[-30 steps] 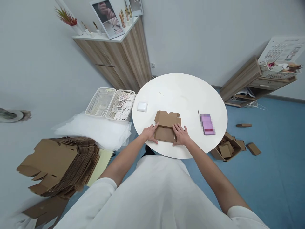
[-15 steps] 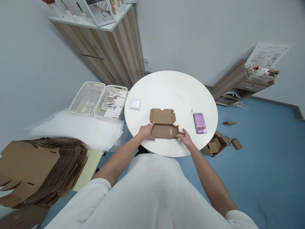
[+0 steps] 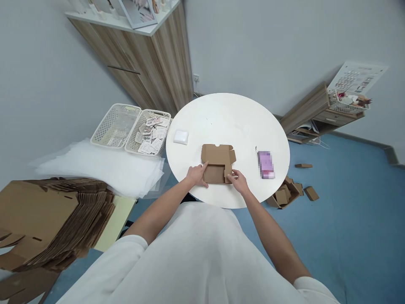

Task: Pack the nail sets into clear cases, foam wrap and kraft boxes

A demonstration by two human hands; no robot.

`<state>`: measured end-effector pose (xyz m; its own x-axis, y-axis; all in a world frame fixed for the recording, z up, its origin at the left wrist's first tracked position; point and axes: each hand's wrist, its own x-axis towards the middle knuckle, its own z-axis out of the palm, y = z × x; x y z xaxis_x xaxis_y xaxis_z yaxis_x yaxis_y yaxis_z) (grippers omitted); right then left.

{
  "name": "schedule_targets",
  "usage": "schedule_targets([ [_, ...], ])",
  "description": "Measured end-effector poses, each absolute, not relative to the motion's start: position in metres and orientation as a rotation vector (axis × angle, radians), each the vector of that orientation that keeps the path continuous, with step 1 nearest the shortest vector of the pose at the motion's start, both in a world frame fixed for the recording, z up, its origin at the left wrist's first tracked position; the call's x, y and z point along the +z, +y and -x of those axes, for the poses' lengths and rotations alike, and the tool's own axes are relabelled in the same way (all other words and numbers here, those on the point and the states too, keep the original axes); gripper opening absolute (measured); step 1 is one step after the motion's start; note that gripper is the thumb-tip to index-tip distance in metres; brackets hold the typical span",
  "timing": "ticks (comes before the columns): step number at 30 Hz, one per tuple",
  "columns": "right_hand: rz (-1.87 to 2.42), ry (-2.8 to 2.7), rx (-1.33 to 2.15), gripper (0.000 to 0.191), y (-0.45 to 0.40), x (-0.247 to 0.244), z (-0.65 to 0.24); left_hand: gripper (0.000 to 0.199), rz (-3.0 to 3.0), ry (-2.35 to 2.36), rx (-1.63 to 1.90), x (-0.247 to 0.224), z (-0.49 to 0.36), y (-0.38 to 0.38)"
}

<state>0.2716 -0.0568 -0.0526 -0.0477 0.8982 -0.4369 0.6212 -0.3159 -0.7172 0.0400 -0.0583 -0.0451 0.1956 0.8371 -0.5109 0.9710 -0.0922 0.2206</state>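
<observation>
A brown cardboard box [image 3: 215, 173] lies on the round white table [image 3: 234, 118], its lid flap spread open on the far side. My left hand [image 3: 197, 175] grips the box's left end, thumb over the wall and fingers outside. At the right end my right hand [image 3: 238, 181] holds the side flap, which is folded over inward above the box floor. Both hands' fingers are partly hidden by the cardboard. To the right of the box lies a purple item [image 3: 266, 164], blurred out. A small white packet [image 3: 181, 137] is on the table's left side.
Left of the table stand two white baskets, one with printed cards [image 3: 155, 131]. White plastic sheets [image 3: 104, 166] and stacked flat cardboard [image 3: 79, 223] lie nearer. An open carton of small boxes [image 3: 284, 195] is on the floor at right, with loose boxes beside it.
My right hand has moved left, folding the box's right end flap inward over the floor. The left hand stays at the left end.
</observation>
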Motion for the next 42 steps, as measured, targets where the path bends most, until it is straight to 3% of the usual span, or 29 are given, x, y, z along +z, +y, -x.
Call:
schedule_targets([
  [4,2.094,-1.649,1.178,0.031,-0.049,-0.058,-0.272,0.125,-1.94,1.663,-0.309,-0.045,-0.038,-0.059],
  [8,2.132,-1.707,1.104,0.016,-0.045,-0.062,-0.27,0.12,-1.838,1.614,0.007,-0.048,-0.034,-0.068],
  [13,2.147,-1.754,1.034,0.014,-0.045,-0.066,-0.267,0.081,-1.439,1.689,0.403,-0.058,-0.031,-0.086],
  [18,2.138,-1.793,0.967,0.012,-0.046,-0.069,-0.265,0.038,-1.281,1.723,0.487,-0.07,-0.036,-0.089],
  [20,2.137,-1.801,0.95,0.011,-0.046,-0.069,-0.264,0.031,-1.27,1.722,0.521,-0.072,-0.037,-0.087],
  [34,2.239,-1.809,0.838,0.016,-0.051,-0.071,-0.264,0.033,-1.274,1.71,0.543,-0.069,-0.047,-0.084],
  [42,2.147,-1.644,1.084,0.047,-0.075,-0.061,-0.275,0.042,-1.169,1.713,0.574,-0.066,-0.053,-0.099],
])
